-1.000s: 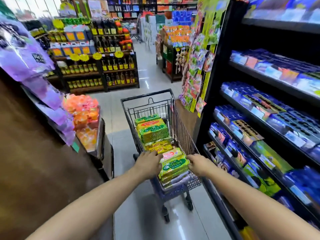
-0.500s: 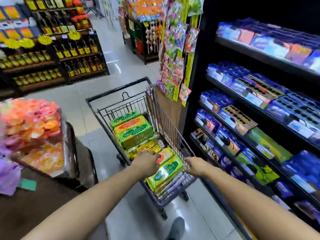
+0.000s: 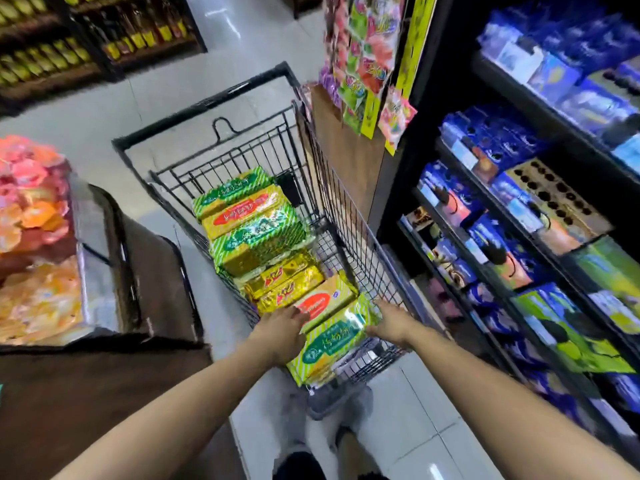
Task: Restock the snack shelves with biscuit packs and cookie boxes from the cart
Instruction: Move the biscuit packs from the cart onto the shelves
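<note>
The black wire cart (image 3: 204,102) stands in the aisle, loaded with green-striped, gold and red-labelled biscuit packs (image 3: 254,225). Both of my hands are at its near end. A green-striped biscuit pack (image 3: 332,341) lies tilted on top there. My left hand (image 3: 280,329) lies against that pack's left side, fingers stretched onto the red-labelled pack (image 3: 320,299). My right hand (image 3: 393,320) grips the pack's right edge with thumb and fingers. The snack shelves (image 3: 519,306) on the right hold blue and green cookie boxes.
A strip of hanging snack bags (image 3: 367,64) hangs on the shelf end beside the cart. To the left stands a brown counter (image 3: 104,393) with a bin of orange and pink sweets (image 3: 31,237). Bottle shelves (image 3: 104,36) line the far side of the aisle.
The view has tilted down and moved closer to the cart. My hands have shifted from the cart's near end onto the sides of the green-striped pack.
</note>
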Motion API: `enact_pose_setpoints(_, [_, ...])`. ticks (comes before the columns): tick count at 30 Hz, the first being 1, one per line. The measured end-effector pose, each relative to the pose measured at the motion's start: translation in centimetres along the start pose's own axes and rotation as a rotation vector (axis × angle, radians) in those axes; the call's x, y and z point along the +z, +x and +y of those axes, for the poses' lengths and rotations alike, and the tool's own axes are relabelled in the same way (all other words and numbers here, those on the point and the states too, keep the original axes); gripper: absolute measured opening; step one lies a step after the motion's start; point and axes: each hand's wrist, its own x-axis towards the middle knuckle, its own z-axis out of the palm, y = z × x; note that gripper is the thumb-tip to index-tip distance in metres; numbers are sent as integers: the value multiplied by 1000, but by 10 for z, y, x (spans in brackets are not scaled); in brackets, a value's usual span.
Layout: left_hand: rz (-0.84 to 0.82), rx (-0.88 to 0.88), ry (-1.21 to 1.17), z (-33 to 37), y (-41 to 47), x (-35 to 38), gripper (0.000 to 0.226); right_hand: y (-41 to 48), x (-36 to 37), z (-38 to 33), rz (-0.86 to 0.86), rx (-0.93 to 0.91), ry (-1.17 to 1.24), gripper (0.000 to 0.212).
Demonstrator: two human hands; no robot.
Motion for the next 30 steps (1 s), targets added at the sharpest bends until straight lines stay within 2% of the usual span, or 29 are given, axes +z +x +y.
enact_pose_setpoints(7, [-152, 93, -30, -21, 40, 44, 66, 57, 15, 11, -69, 59, 220, 106])
enact_pose_setpoints(12, [-124, 134, 19, -36, 49, 65, 69, 86, 33, 19, -187, 74, 438, 85])
enact_pose_setpoints(15, [-115, 137, 32, -40, 49, 73, 72, 90, 40, 22, -225, 96, 555, 93])
enact_pose_setpoints(20, [-118, 152, 85, -39, 44, 78, 81, 90, 41, 26, -271, 147, 558, 132])
enact_pose_setpoints(22, [-125, 163, 90, -41, 44, 78, 85, 88, 48, 30, -300, 160, 585, 136])
enact_pose_setpoints(27, [-144, 194, 90, -47, 43, 77, 86, 87, 64, 33, -248, 188, 797, 149])
enact_pose_setpoints(30, [-166, 205, 88, -52, 46, 79, 84, 87, 61, 30, -320, 192, 780, 158])
